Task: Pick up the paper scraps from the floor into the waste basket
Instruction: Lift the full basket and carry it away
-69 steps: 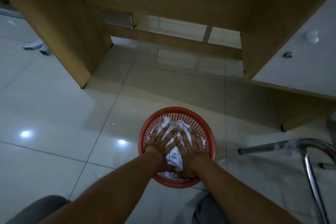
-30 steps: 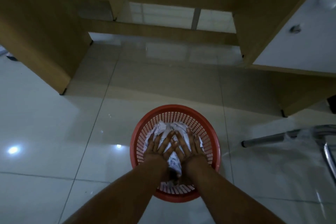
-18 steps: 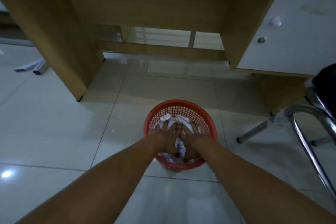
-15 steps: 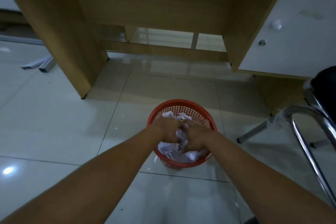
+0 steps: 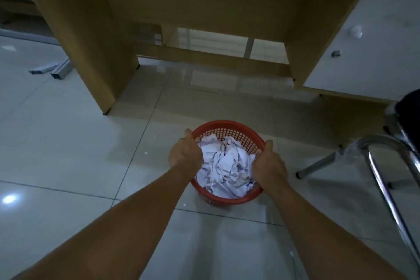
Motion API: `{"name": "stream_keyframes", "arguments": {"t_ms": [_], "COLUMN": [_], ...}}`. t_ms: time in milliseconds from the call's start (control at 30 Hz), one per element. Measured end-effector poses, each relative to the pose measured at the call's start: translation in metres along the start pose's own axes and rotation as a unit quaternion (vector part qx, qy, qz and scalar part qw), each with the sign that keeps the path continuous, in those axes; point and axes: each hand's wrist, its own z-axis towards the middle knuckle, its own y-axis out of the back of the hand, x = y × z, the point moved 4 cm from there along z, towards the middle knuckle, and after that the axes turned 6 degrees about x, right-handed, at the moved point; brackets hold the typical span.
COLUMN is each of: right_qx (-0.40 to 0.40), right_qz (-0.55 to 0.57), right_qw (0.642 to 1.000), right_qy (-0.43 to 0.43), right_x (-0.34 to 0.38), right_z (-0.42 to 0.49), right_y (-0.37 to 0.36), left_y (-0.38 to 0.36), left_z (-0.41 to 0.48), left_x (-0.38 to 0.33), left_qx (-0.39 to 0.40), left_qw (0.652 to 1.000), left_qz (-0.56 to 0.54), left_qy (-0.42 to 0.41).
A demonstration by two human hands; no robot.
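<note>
Left hand [image 5: 185,154], right hand [image 5: 269,166] moved out, gripping waste basket [image 5: 227,123] rim

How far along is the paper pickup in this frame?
Done: crumpled paper scraps fill the red waste basket. In hand: the left hand and right hand each have a grip on its rim, on opposite sides. Left: only a few tiny white flecks show on the tiles near the basket; no larger scraps are in view.
</note>
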Motion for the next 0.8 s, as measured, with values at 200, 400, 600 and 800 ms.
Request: {"name": "stream_keyframes", "arguments": {"t_ms": [200,400,600,800], "right_qx": [-0.034,-0.031,-0.030,-0.026], "right_qz": [-0.007,0.023,0.064,0.061], "right_qw": [0.999,0.999,0.997,0.998], "right_qy": [-0.016,-0.026,-0.014,-0.022], "right_x": [-0.001,0.002,0.002,0.001], "right_z": [0.001,-0.001,-0.004,0.001], "right_y": [-0.001,0.002,0.003,-0.002], "left_y": [-0.001,0.000,-0.006,-0.004], "left_z": [0.006,0.009,0.014,0.014], "left_x": [-0.002,-0.001,0.001,-0.001], "left_qx": [0.005,0.015,0.011,0.015], "left_qw": [0.999,0.998,0.997,0.997], "left_qz": [-0.036,-0.057,-0.063,-0.067], "left_qy": [-0.020,-0.024,-0.033,-0.033]}}
